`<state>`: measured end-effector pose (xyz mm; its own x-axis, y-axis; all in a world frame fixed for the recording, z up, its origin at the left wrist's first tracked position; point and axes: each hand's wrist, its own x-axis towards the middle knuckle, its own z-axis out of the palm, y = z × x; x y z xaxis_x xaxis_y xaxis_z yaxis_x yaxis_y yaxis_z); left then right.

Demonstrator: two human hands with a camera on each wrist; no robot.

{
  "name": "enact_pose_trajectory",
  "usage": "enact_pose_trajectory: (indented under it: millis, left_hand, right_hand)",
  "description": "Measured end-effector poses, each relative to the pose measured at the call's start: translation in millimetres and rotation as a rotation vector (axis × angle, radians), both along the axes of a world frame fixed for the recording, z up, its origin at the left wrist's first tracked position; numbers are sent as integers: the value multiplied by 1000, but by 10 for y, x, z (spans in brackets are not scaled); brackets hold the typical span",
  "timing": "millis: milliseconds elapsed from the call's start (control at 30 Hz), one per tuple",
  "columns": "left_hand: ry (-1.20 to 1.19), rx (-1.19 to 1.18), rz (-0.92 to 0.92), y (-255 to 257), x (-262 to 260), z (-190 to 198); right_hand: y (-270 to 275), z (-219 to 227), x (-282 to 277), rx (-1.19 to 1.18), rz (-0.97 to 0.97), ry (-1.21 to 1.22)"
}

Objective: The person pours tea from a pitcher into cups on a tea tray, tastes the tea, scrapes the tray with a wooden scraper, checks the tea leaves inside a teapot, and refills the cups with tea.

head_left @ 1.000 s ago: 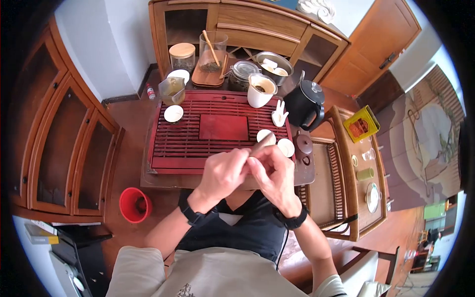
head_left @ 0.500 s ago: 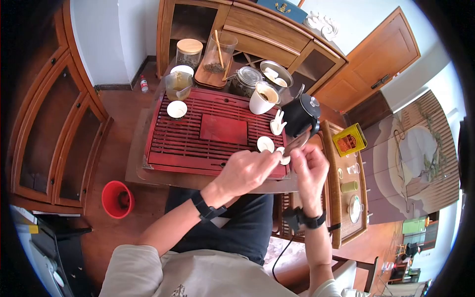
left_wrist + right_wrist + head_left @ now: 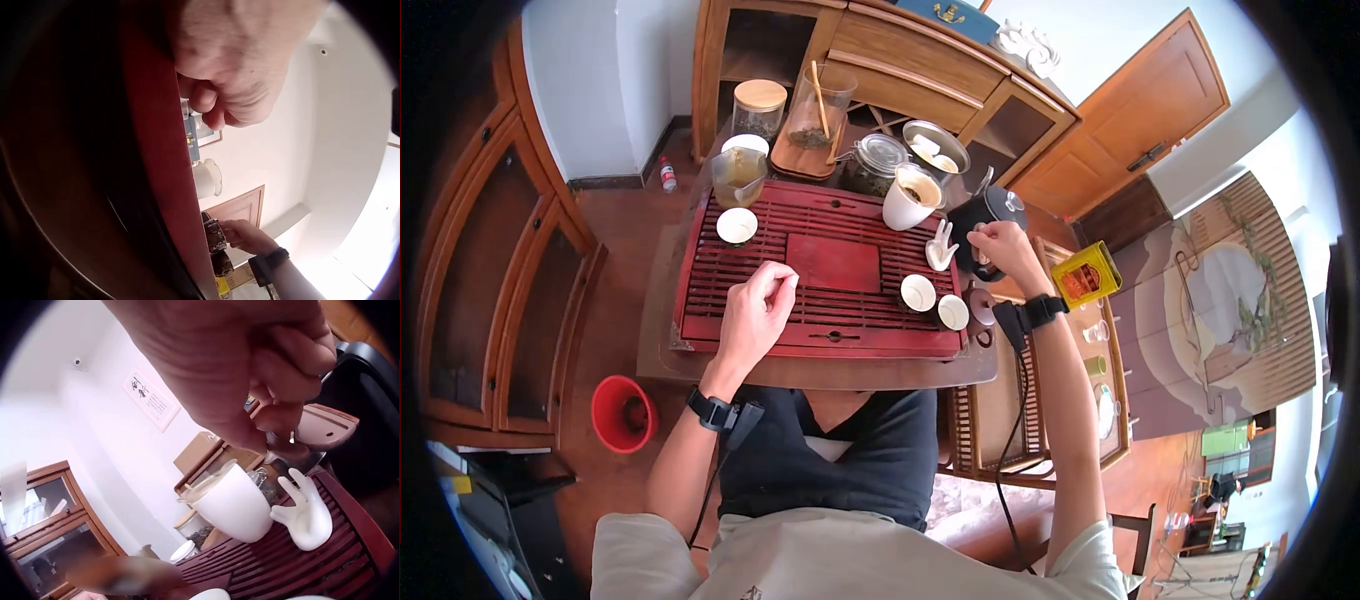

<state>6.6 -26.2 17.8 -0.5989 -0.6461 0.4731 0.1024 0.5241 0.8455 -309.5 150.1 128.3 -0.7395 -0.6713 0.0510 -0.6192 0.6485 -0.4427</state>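
My right hand (image 3: 1000, 248), raised beside the black kettle (image 3: 1007, 205), pinches a flat brown piece (image 3: 326, 429) with a rounded end and small hole. Fingers hide much of it, so I cannot tell its kind. Below, on the slatted red tea tray (image 3: 350, 506), stand a white hand-shaped ornament (image 3: 306, 515) and a white cup with a filter (image 3: 231, 503). Over the tray's front left part, my left hand (image 3: 755, 308) has curled fingers, and nothing shows in them in the left wrist view.
Two white cups, one here (image 3: 917, 292), stand at the tray's right, near a brown clay teapot (image 3: 980, 303). A glass pitcher (image 3: 738, 178) and another cup (image 3: 737, 226) are at left. Jars, including a clip-top jar (image 3: 875, 165), line the back. A red bin (image 3: 624, 414) stands on the floor.
My hands, together a second ago with the brown piece between them, have parted. The right hand has carried it forward toward the kettle; the left has moved left over the tray.
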Motion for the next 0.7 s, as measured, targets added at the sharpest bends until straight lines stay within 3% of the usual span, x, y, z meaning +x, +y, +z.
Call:
enact_pose_trajectory:
  millis: [267, 433, 700]
  left_hand:
    - [-24, 99, 20, -21, 3, -37]
    - [-13, 83, 27, -8, 11, -8]
    - [-29, 133, 31, -18, -21, -64]
  right_hand:
    - [-213, -109, -101, 146, 58, -129]
    - [-249, -144, -189, 268, 89, -31]
    - [-104, -102, -69, 159, 60, -29]
